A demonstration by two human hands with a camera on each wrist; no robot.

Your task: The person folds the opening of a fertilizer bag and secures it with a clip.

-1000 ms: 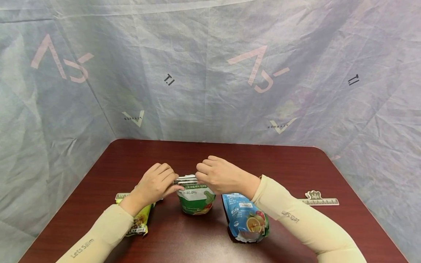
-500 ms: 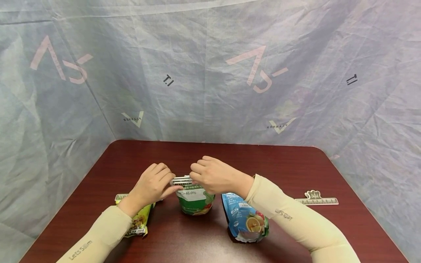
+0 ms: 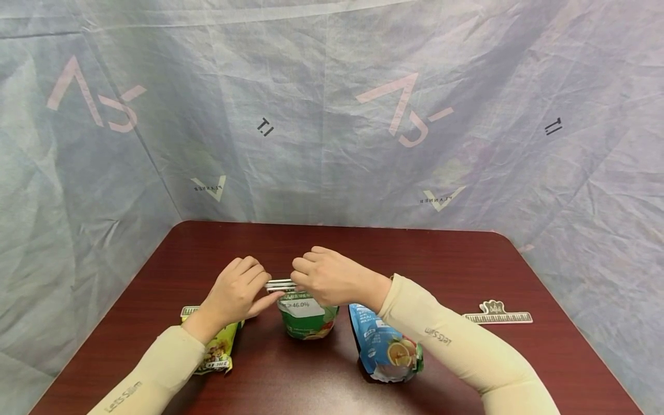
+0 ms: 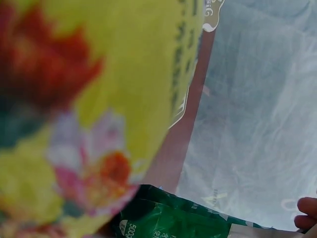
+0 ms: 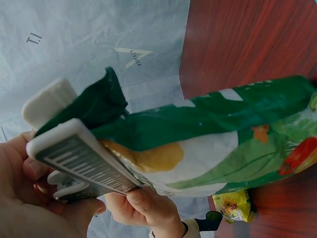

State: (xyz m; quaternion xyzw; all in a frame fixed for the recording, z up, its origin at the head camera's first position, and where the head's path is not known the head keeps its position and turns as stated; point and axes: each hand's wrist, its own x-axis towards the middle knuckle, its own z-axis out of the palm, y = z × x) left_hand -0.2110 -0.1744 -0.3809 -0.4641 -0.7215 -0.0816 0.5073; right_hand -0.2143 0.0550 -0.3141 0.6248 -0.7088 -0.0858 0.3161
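Note:
A green and white food bag (image 3: pixel 306 323) stands upright mid-table, with a white clip (image 5: pixel 81 156) with a striped bar across its top. My right hand (image 3: pixel 324 276) grips the clip by its handles, the thumb and curled fingers on either side in the right wrist view. The left hand (image 3: pixel 236 288) pinches the clip's other end at the bag's top, fingers above and thumb below. In the right wrist view, the clip's two bars straddle the folded green edge. Part of the bag's top is hidden behind my right hand in the head view.
A yellow bag (image 3: pixel 220 347) lies left, partly under my left forearm, with a pale clip (image 3: pixel 189 311) at its top. A blue fruit-print bag (image 3: pixel 381 346) stands right of the green one. Farther right, another clip (image 3: pixel 498 314) lies on the dark red table (image 3: pixel 415 248).
Both hands have shifted left along the top of the green bag, the right one further, and the clip has moved left with them. The bag's lower part has hardly moved.

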